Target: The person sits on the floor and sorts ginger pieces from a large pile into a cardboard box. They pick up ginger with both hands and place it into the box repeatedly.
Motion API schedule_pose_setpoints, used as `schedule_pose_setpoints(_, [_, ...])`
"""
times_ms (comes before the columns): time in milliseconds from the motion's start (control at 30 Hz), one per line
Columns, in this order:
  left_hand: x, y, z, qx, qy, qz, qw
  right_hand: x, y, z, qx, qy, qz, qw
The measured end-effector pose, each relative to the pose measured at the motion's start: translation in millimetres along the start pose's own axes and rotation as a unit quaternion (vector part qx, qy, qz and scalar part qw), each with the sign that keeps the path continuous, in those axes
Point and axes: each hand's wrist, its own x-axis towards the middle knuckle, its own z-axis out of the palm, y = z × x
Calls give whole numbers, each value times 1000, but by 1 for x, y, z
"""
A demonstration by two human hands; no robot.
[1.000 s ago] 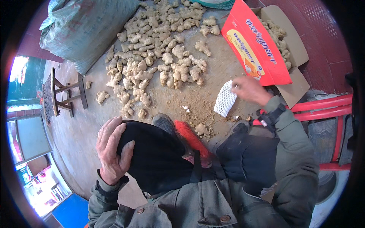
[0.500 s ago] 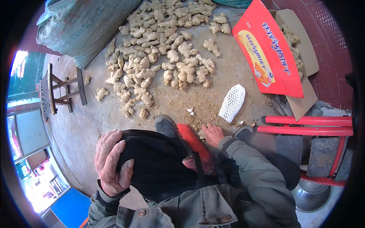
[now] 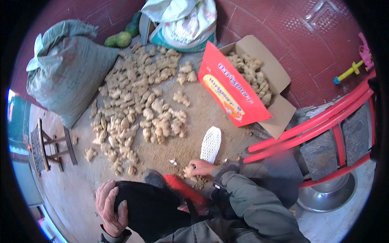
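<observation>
My left hand (image 3: 110, 208) rests on my dark-trousered left knee, its fingers lying flat and thumb apart, holding nothing. Down by my feet, the fingers of my right hand (image 3: 201, 167) are closed on a knobbly piece of ginger (image 3: 188, 171), partly covered by the hand. Just below it are small brown crumbs and bits (image 3: 199, 182). A white foam net sleeve (image 3: 211, 143) lies right beyond that hand. Farther off, a large spread of ginger (image 3: 133, 93) covers the floor. More ginger (image 3: 251, 73) fills a red cardboard box (image 3: 231, 93) with its flaps up.
A stuffed greenish sack (image 3: 73, 77) stands at the far left, and a white sack (image 3: 184, 24) with green gourds (image 3: 121, 39) at the back. A small wooden stool (image 3: 50, 143) is on the left. At right are a red-framed rack (image 3: 312, 125) and a metal basin (image 3: 328, 196).
The view has swung up and to the right, bringing the back wall and white sack in. My right hand has closed on a ginger piece; my left hand stays on the knee.
</observation>
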Motion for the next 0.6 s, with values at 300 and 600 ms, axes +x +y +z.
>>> schedule_pose_setpoints(300, [2,4,1,-15,13,9,1000,-46,-86,-263,532,291,-269,748])
schedule_pose_setpoints(600, [5,9,-2,-19,16,8,1000,-58,-138,-252,449,330,-50,829])
